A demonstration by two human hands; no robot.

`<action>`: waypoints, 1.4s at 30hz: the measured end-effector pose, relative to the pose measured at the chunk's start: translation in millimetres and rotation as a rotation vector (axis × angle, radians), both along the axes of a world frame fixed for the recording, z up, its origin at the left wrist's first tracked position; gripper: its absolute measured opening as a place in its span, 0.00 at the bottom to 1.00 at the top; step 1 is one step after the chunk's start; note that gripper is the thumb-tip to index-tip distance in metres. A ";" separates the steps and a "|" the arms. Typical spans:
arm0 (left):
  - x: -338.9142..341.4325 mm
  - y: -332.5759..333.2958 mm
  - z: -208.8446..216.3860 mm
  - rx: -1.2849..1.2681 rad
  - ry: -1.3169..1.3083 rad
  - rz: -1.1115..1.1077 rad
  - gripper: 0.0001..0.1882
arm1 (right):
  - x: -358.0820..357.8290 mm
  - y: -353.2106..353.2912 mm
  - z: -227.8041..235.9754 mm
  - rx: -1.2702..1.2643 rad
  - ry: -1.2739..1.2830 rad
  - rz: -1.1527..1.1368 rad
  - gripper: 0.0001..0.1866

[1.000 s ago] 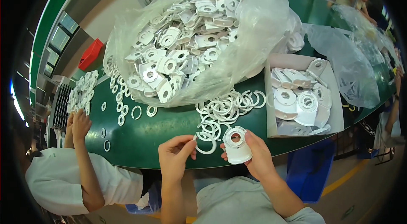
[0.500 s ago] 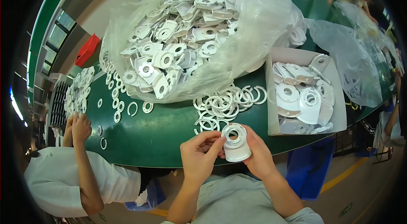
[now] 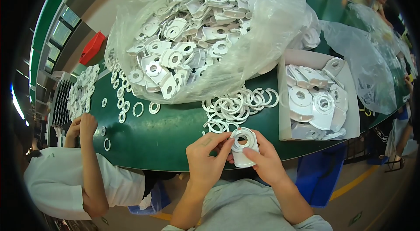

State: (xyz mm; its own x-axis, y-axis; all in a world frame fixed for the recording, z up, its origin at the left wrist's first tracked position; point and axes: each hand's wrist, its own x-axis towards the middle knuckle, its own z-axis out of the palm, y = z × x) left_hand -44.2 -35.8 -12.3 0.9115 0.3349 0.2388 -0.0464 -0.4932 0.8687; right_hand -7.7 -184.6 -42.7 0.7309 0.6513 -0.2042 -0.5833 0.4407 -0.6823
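Between my two hands, at the table's near edge, is a white plastic housing (image 3: 245,159) with a round hole and a ring around that hole. My right hand (image 3: 266,159) grips its right side, thumb laid across the front face. The fingers of my left hand (image 3: 207,154) pinch the upper left rim by the ring. Whether the left fingertips hold the ring or the housing itself is hard to see. Just beyond my hands lies a heap of loose white open rings (image 3: 234,107).
A large clear plastic bag (image 3: 271,34) full of white housings covers the table's middle. To the right stands a cardboard box (image 3: 284,100) with more housings. At the left, a co-worker's hands (image 3: 83,127) work near a pile of white parts (image 3: 83,89). A red bin (image 3: 92,48) sits farther back.
My right thumb has moved from the housing's right edge onto its front face. My left fingers stay at the rim. The co-worker's hands have shifted slightly.
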 end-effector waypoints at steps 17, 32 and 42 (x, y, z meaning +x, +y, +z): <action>-7.5 6.0 -8.0 -0.338 0.146 -0.135 0.10 | -5.3 -5.5 -0.7 -0.078 -0.201 -0.020 0.29; -21.6 0.2 -7.6 -0.448 0.047 -0.180 0.07 | -13.9 -4.1 -2.7 -0.116 -0.319 -0.055 0.20; -21.9 -2.3 -3.0 -0.147 -0.090 -0.043 0.10 | -15.4 2.2 7.7 -0.185 -0.335 -0.084 0.16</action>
State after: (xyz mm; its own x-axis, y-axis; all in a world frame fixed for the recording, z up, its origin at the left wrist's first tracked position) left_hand -66.1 -38.1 -15.4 0.9029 0.3331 0.2716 -0.1457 -0.3572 0.9226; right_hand -23.1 -182.5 -35.0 0.8262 0.5608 -0.0542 -0.2823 0.3288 -0.9012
